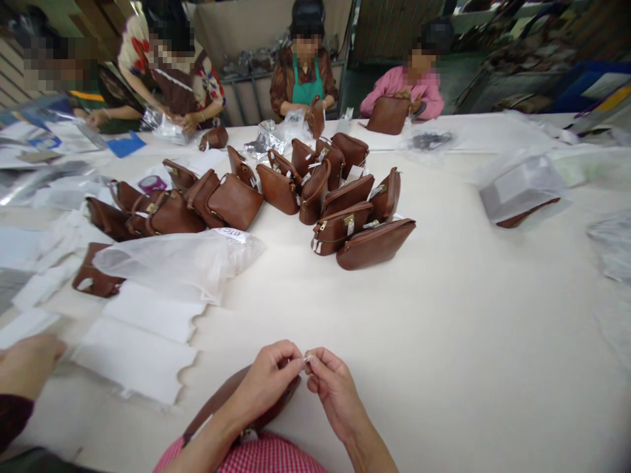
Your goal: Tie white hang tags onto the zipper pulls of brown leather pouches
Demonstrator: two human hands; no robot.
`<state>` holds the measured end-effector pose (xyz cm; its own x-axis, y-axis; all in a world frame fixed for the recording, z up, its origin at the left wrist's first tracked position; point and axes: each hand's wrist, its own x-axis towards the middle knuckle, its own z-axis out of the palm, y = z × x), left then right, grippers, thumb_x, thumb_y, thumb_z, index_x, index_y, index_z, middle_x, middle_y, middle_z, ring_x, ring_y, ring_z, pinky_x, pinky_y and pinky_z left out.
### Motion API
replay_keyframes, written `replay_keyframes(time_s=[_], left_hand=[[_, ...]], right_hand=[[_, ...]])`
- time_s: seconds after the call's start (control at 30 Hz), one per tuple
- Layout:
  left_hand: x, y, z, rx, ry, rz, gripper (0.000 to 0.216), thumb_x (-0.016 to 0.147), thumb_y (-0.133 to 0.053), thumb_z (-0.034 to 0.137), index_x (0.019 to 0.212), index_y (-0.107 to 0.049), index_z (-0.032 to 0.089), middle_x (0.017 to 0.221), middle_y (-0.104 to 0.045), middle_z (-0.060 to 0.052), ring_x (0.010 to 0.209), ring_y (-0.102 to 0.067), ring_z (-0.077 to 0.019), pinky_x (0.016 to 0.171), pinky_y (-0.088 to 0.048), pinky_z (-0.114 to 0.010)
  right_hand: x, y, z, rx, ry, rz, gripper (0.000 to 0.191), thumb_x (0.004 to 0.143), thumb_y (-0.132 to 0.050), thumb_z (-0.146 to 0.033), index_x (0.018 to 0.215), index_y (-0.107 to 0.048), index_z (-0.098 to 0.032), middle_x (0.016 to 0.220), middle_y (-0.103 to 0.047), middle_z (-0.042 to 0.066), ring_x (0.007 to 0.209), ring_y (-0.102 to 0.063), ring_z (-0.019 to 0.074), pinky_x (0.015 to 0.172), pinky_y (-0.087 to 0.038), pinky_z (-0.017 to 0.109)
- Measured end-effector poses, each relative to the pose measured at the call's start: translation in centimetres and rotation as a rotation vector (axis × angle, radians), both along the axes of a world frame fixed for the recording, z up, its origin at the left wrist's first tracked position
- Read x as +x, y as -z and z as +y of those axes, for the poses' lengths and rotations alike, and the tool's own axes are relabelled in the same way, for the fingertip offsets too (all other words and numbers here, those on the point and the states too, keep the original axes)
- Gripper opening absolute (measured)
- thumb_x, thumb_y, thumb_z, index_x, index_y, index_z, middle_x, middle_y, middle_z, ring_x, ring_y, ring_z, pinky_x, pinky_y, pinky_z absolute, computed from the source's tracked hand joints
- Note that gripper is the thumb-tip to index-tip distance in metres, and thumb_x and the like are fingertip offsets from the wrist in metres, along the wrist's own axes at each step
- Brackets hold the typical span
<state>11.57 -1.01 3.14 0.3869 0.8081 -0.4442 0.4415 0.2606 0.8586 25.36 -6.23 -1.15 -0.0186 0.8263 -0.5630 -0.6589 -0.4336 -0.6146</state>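
Hands meet low at the near edge of the white table (468,315): the left hand (269,378) and right hand (332,387) pinch one tiny pale tag (307,359) between their fingertips, fingers drawn narrow. A brown bag (221,401) lies under the left wrist. Farther off stands a cluster of brown bags (345,210), a clear plastic sack (182,259) and white paper sheets (133,358). Another person's hand (27,361) rests at far left.

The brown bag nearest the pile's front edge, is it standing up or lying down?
Lying down. The brown bag rests on its broad side on the white table, its flat face turned upward, against the pile.
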Motion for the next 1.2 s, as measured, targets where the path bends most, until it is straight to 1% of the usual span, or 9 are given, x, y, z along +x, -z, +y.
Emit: replay_keyframes(time_s=[0.1,0.23,0.37,0.5,0.63,0.87,1.1,1.2], left_hand=[[0.51,-0.37,-0.21,0.149,0.065,0.088,0.023,0.080,-0.049,0.029,0.063,-0.059,0.017,0.065,-0.055,0.001,0.066,-0.050,-0.0147,0.064,-0.037,-0.025],[0.71,-0.54,-0.22,0.228,0.088,0.171,0.020,0.078,-0.047,0.024,0.061,-0.055,0.018,0.063,-0.054,0.000,0.064,-0.050,-0.0149,0.062,-0.036,-0.026],[0.70,-0.54,-0.25,0.236,0.097,0.191,0.018,0.076,-0.047,0.021,0.059,-0.053,0.019,0.063,-0.054,0.000,0.063,-0.050,-0.0149,0.062,-0.035,-0.025],[0.76,-0.52,-0.34,0.247,0.080,0.203,0.018,0.076,-0.047,0.021,0.060,-0.056,0.019,0.064,-0.057,-0.001,0.065,-0.052,-0.0161,0.063,-0.037,-0.026],[0.76,-0.30,-0.31,0.253,0.074,0.214,0.018,0.075,-0.048,0.019,0.060,-0.059,0.019,0.065,-0.060,-0.002,0.065,-0.053,-0.0164,0.063,-0.038,-0.026],[0.67,-0.34,-0.31,0.249,0.069,0.212,0.017,0.074,-0.049,0.017,0.059,-0.057,0.019,0.065,-0.060,-0.002,0.065,-0.054,-0.0160,0.062,-0.038,-0.025],[0.53,0.13,-0.33,0.232,0.052,0.187,0.019,0.076,-0.050,0.020,0.060,-0.060,0.018,0.064,-0.061,-0.001,0.064,-0.053,-0.0155,0.062,-0.038,-0.025],[0.63,0.00,-0.19,0.219,0.060,0.191,0.021,0.077,-0.050,0.023,0.058,-0.058,0.018,0.063,-0.060,-0.001,0.063,-0.053,-0.0155,0.061,-0.037,-0.025]], right_hand=[[-0.10,-0.50,0.03,-0.036,0.016,0.087,0.037,0.059,-0.088,-0.045,0.068,-0.067,-0.016,0.065,-0.056,-0.001,0.060,-0.045,0.0099,0.051,-0.032,0.020],[0.09,-0.69,0.13,-0.040,0.008,0.105,0.037,0.058,-0.090,-0.044,0.066,-0.068,-0.015,0.063,-0.058,0.000,0.059,-0.047,0.0098,0.050,-0.034,0.020],[0.13,-0.56,0.15,-0.045,0.007,0.114,0.036,0.059,-0.089,-0.043,0.066,-0.067,-0.015,0.064,-0.060,0.000,0.060,-0.049,0.0103,0.051,-0.036,0.020],[0.02,-0.37,0.06,-0.033,-0.009,0.119,0.035,0.061,-0.088,-0.043,0.068,-0.068,-0.015,0.065,-0.061,0.001,0.061,-0.051,0.0109,0.053,-0.038,0.021],[-0.04,-0.35,0.06,-0.031,-0.005,0.119,0.036,0.061,-0.088,-0.043,0.067,-0.067,-0.015,0.064,-0.061,0.001,0.061,-0.051,0.0109,0.053,-0.039,0.021],[-0.13,-0.39,0.14,-0.037,-0.010,0.123,0.036,0.060,-0.089,-0.043,0.066,-0.067,-0.015,0.064,-0.061,0.000,0.060,-0.051,0.0104,0.053,-0.039,0.021],[-0.15,-0.35,0.22,-0.035,-0.014,0.117,0.035,0.060,-0.088,-0.043,0.066,-0.068,-0.016,0.063,-0.061,0.000,0.061,-0.051,0.0113,0.053,-0.039,0.022],[-0.19,-0.25,0.22,-0.035,-0.009,0.120,0.034,0.061,-0.088,-0.042,0.067,-0.068,-0.016,0.064,-0.060,0.000,0.060,-0.050,0.0108,0.054,-0.039,0.022]])
